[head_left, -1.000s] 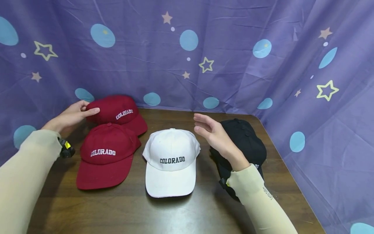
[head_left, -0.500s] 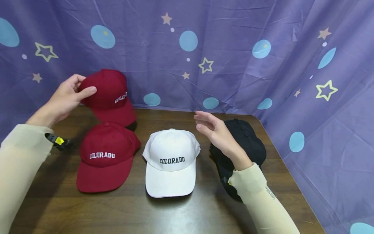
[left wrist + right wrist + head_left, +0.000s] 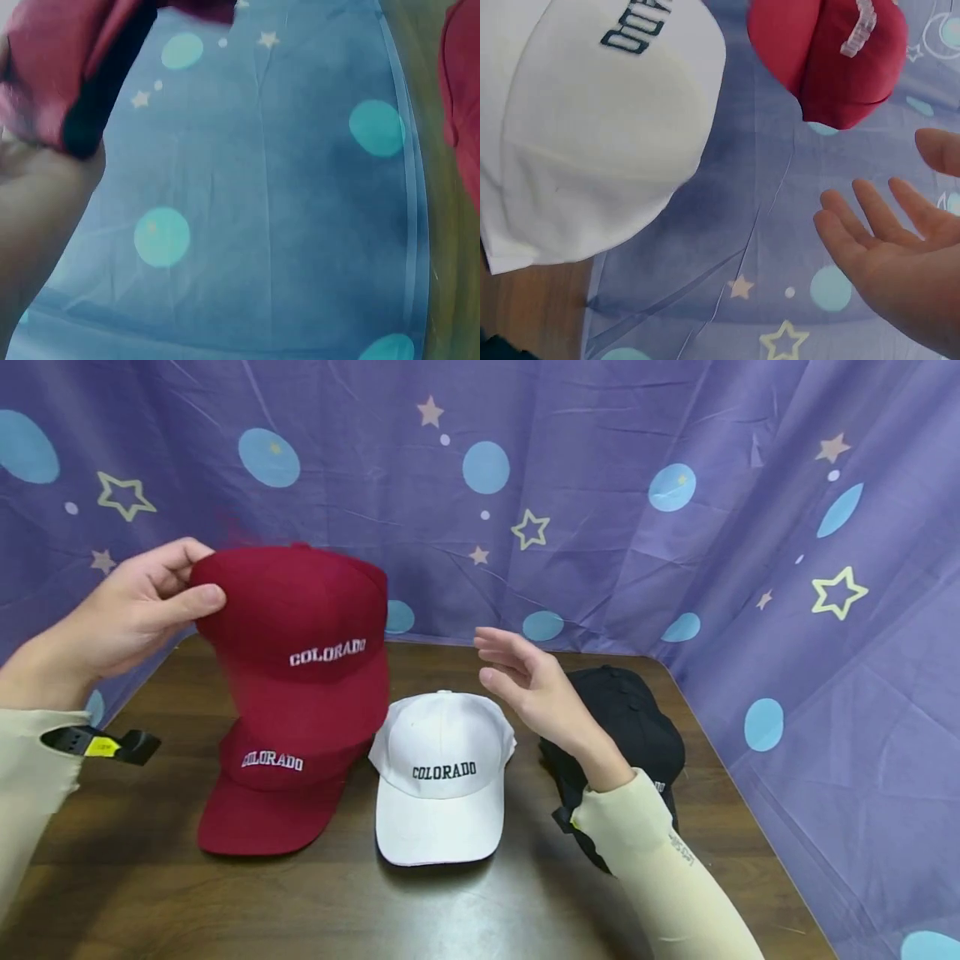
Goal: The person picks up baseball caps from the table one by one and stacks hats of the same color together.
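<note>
My left hand [image 3: 138,610] pinches a red baseball cap [image 3: 300,602] by the side of its crown, thumb in front. This cap is raised off the table, slightly blurred, its COLORADO lettering facing me. It overlaps a second red cap [image 3: 270,818] lying below it and hides most of that crown. In the left wrist view the held cap [image 3: 56,60] shows its dark inner edge. My right hand [image 3: 532,685] hovers with relaxed fingers between a white COLORADO cap [image 3: 442,743] and a black cap [image 3: 630,718]. Nothing is in the right hand [image 3: 900,232] in the right wrist view.
All the caps are over a brown wooden table [image 3: 480,910]. A purple curtain [image 3: 600,443] with stars and blue dots hangs behind the table and along its right side. Black straps with yellow tags sit at both wrists.
The left hand has lifted the rear red cap off the table and brought it nearer, over the front red cap. The right hand has shifted slightly left and up.
</note>
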`<state>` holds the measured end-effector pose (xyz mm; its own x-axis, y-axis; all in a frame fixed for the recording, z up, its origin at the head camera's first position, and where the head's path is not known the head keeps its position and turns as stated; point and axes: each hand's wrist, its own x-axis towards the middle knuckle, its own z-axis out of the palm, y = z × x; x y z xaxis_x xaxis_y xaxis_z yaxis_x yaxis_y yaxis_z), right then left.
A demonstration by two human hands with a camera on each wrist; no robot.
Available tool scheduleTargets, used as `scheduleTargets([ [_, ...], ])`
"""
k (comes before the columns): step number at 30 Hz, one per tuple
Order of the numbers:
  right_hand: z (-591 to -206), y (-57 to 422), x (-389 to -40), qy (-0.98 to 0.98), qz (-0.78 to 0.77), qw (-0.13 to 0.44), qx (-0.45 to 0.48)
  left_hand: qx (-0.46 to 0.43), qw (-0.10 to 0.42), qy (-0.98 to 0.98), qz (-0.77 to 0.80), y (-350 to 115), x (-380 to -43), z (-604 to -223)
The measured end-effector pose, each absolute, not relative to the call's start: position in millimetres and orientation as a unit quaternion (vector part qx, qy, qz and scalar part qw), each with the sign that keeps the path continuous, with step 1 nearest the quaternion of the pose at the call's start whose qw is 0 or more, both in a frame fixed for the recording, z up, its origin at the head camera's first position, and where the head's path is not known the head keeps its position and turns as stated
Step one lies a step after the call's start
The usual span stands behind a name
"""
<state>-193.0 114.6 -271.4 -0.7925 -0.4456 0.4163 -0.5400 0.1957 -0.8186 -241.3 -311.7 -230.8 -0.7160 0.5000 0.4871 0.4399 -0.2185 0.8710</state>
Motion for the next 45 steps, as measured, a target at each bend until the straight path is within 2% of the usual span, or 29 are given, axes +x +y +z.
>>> scheduleTargets([
  [9,-270,79,-184,-0.768,0.492,0.048,0.407,0.479,0.125,0.601,0.627,-296,-216,-245],
  [14,-271,67,-180,-0.765,0.476,0.035,0.432,0.516,0.161,0.574,0.615,-290,-209,-253],
  [23,-283,55,-179,-0.717,0.510,-0.088,0.466,0.545,0.206,0.541,0.606,-285,-200,-264],
  [28,-285,47,-180,-0.695,0.520,-0.126,0.479,0.550,0.230,0.529,0.604,-293,-203,-272],
  [37,-273,18,-182,-0.749,0.511,-0.079,0.415,0.483,0.245,0.483,0.688,-327,-215,-284],
  [45,-292,-22,-214,-0.806,0.479,-0.026,0.347,0.434,0.261,0.423,0.751,-359,-235,-311],
])
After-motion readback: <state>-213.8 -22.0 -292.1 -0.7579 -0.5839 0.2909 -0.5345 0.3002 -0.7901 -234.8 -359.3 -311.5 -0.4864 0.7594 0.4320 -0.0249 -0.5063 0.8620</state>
